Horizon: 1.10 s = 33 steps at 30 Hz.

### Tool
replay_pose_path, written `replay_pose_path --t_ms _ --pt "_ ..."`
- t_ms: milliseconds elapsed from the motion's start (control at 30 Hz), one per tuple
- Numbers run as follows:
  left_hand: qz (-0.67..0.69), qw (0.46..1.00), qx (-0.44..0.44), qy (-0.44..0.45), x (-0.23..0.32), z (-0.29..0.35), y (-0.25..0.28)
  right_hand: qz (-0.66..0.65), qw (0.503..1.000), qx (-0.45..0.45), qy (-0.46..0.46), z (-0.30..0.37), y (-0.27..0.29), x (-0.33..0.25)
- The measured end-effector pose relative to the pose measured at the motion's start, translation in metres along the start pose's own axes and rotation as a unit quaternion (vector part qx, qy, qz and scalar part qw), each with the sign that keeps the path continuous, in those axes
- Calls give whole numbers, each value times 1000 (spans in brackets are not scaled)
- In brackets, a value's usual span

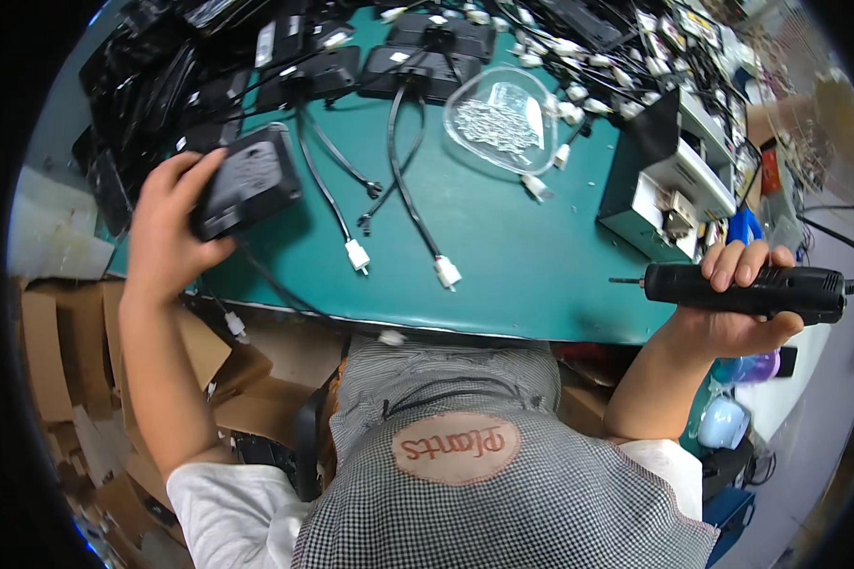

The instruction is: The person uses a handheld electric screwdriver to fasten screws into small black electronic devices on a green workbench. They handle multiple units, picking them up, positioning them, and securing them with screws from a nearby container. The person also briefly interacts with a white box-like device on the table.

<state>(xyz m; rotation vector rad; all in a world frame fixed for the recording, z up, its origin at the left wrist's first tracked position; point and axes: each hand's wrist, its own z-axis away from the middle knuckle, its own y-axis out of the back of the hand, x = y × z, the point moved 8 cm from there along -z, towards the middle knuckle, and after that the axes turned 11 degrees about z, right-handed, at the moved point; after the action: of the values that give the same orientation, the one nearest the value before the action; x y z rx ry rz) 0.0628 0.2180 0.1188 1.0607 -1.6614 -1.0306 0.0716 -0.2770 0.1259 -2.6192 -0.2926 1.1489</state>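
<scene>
Upper left: black box (249, 182) gripped in left hand (169, 230). Right side: power screwdriver (757, 296) clasped in right hand (724, 330), well apart.

Below the near edge of the bench (522, 275), an oval patch (456, 449) on the apron (465, 526) is carrying one red word, upside down. Markings on the held black housing (249, 175) are appearing illegible.

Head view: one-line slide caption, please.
Left hand holding a black cabled plastic case, right hand gripping an electric screwdriver, at a green-topped bench with a clear tub of small screws.
</scene>
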Motion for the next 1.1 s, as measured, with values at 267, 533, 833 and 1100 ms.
replay_pose_path --t_ms 267,533,833,1100 --pt "410 895 -84 -156 106 4 -1 6 998 12 56 -17 32 -42" --pt "248 923 -192 -223 252 -22 -155 35 992 94 81 -25 60 -41" --pt "179 950 -168 -194 237 -25 -174 77 985 92 123 -29 65 -22" --pt "193 949 -151 -196 239 -27 -176 149 971 94 164 -27 65 -12"
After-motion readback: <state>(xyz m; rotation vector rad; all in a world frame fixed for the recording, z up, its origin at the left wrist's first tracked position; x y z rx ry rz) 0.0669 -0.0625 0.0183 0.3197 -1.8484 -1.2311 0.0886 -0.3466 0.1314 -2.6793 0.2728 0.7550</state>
